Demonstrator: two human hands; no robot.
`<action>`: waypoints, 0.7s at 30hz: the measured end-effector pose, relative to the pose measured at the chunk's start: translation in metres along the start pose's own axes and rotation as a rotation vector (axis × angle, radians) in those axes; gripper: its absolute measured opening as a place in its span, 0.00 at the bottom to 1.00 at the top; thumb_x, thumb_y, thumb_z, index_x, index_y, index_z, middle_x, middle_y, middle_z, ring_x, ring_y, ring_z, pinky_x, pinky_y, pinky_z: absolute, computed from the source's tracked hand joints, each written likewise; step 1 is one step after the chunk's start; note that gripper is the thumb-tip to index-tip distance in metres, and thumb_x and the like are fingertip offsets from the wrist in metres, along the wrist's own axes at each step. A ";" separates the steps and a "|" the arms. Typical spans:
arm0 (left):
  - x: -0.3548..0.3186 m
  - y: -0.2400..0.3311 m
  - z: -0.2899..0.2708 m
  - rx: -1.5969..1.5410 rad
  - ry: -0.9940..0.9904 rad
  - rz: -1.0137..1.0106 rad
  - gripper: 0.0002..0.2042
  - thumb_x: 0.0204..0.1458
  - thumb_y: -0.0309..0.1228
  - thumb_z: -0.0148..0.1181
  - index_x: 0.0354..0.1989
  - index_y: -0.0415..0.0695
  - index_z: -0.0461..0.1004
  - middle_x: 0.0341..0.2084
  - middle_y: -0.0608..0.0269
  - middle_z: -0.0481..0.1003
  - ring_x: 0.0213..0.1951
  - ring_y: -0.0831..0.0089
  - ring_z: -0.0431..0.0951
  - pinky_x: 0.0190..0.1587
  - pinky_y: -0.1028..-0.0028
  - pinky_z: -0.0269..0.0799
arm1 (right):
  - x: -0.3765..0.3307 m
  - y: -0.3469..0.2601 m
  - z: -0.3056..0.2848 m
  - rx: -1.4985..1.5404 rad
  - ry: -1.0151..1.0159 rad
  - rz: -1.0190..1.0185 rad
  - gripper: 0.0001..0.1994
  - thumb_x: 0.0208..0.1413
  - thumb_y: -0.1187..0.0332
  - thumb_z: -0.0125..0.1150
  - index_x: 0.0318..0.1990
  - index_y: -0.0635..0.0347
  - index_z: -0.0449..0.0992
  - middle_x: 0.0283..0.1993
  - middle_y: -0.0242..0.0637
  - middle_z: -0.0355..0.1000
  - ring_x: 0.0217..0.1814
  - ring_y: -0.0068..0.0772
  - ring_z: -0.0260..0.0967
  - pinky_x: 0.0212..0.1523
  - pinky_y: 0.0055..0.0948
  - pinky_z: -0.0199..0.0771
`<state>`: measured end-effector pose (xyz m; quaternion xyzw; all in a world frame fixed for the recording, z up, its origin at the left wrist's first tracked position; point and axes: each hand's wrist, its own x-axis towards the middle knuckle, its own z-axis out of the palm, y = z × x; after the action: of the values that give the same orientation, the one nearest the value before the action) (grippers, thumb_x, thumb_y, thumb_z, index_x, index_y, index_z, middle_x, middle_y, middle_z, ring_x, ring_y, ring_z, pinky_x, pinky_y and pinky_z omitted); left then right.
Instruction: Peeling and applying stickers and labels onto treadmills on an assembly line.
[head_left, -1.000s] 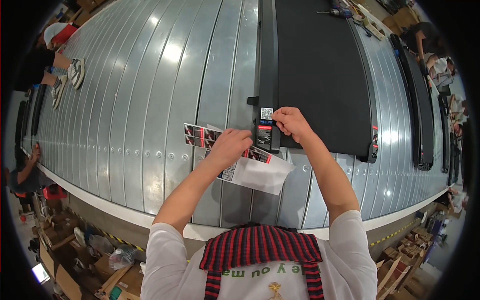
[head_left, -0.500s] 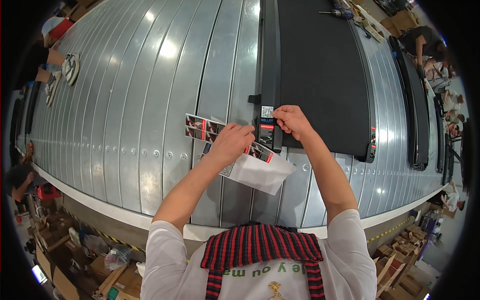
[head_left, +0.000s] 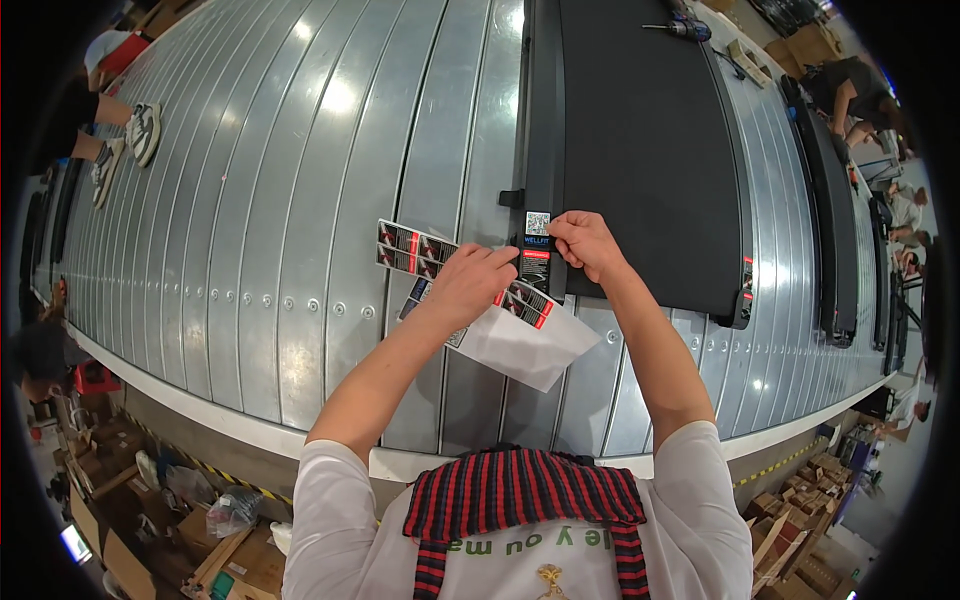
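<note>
My left hand (head_left: 468, 286) holds a strip of black and red stickers (head_left: 412, 248) together with a white backing sheet (head_left: 525, 345) that hangs below it. My right hand (head_left: 584, 243) presses a small black and red label (head_left: 537, 258) onto the side rail of a long black flat machine (head_left: 640, 150). A square code sticker (head_left: 538, 222) sits just above that label on the rail. The machine lies on a ribbed grey metal conveyor surface (head_left: 300, 200).
Another black flat machine (head_left: 835, 240) lies to the right on the same surface. A tool (head_left: 680, 28) rests on the black deck at the top. Other people stand at the upper left (head_left: 100, 90) and upper right (head_left: 860, 95). Cardboard boxes (head_left: 230, 560) crowd the floor below.
My left hand and the sticker strip have shifted slightly; my right hand stays pressed on the label at the rail. The person at the left has moved away along the conveyor.
</note>
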<state>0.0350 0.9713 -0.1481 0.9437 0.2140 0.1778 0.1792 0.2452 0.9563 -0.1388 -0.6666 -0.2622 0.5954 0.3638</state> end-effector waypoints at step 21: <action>0.006 0.000 -0.001 0.000 -0.074 -0.013 0.03 0.41 0.23 0.49 0.26 0.42 0.67 0.45 0.63 0.67 0.39 0.67 0.70 0.43 0.68 0.62 | 0.000 0.007 -0.001 0.075 0.031 -0.052 0.05 0.46 0.73 0.54 0.26 0.66 0.69 0.13 0.30 0.61 0.09 0.15 0.52 0.07 0.16 0.45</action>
<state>0.0399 0.9742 -0.1453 0.9482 0.2133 0.1416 0.1879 0.2452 0.9521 -0.1445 -0.6547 -0.2511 0.5847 0.4081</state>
